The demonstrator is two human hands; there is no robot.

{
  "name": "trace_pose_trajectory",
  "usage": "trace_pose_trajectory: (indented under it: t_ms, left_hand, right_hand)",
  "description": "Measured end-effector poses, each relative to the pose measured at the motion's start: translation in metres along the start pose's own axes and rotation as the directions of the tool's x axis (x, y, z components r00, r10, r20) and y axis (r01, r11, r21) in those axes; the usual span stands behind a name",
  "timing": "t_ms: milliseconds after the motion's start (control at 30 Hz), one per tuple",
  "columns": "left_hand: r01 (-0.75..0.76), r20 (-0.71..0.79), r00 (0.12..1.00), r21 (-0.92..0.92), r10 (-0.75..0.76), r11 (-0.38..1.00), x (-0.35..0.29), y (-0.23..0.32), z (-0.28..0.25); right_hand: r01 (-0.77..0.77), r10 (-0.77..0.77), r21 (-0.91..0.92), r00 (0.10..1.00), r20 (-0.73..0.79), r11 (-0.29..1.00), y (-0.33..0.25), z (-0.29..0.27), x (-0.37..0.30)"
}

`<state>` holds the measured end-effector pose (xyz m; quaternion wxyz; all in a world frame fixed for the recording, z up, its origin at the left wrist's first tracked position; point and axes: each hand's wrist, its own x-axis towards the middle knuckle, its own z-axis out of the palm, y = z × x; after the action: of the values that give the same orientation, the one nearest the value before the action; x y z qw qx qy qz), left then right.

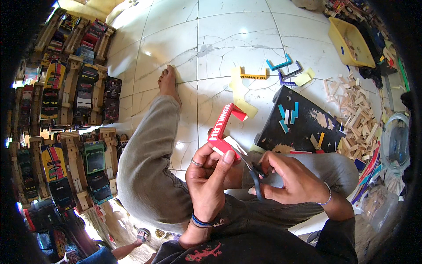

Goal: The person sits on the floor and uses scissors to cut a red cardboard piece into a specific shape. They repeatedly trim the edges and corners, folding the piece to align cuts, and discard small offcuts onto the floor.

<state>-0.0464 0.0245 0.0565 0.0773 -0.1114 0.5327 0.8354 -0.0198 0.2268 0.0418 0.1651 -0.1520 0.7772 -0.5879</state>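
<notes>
My left hand (206, 185) pinches a red U-shaped bracket piece (221, 122) with white lettering, held up in front of my crossed legs. In my right hand (296, 178) is a pair of scissors (256, 180) with dark handles, fingers through the loops. Its blades lie against the near arm of the red piece, beside a small white flap (234, 144). Whether the blades are fully closed is hard to tell. Farther off on the floor rest a yellow bracket piece (253, 76), a light blue one (280, 64) and a dark blue one (289, 80).
Pale yellow paper scraps (304, 77) lie near the brackets. A black board (269, 137) carries small blue and white strips. To its right spreads a heap of wooden sticks (358, 110), below a yellow basin (343, 35). Wooden toy trucks (55, 160) line the left side.
</notes>
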Motion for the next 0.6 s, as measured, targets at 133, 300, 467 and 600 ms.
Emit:
trace_pose_trajectory:
  t_ms: [133, 300, 467, 600]
  left_hand:
    - [0.011, 0.023, 1.0, -0.009, -0.011, 1.0, -0.0006, 0.0012, -0.002]
    - [0.026, 0.051, 0.998, -0.023, -0.024, 0.999, -0.0004, 0.0025, -0.003]
    - [0.046, 0.058, 0.997, -0.033, -0.044, 0.998, -0.0017, 0.0043, -0.0039]
    - [0.048, 0.065, 0.997, -0.029, -0.046, 0.998, -0.0014, 0.005, -0.005]
  right_hand:
    - [0.022, -0.021, -0.012, 1.0, 0.009, 1.0, -0.0024, -0.0029, 0.0008]
    - [-0.024, 0.015, 0.074, 0.994, 0.111, 0.997, -0.0038, -0.01, -0.0006]
    - [-0.049, 0.021, 0.174, 0.986, 0.165, 0.984, -0.0025, -0.0097, -0.0014]
    - [-0.106, 0.053, 0.235, 0.973, 0.223, 0.966, -0.0025, -0.0097, -0.0017]
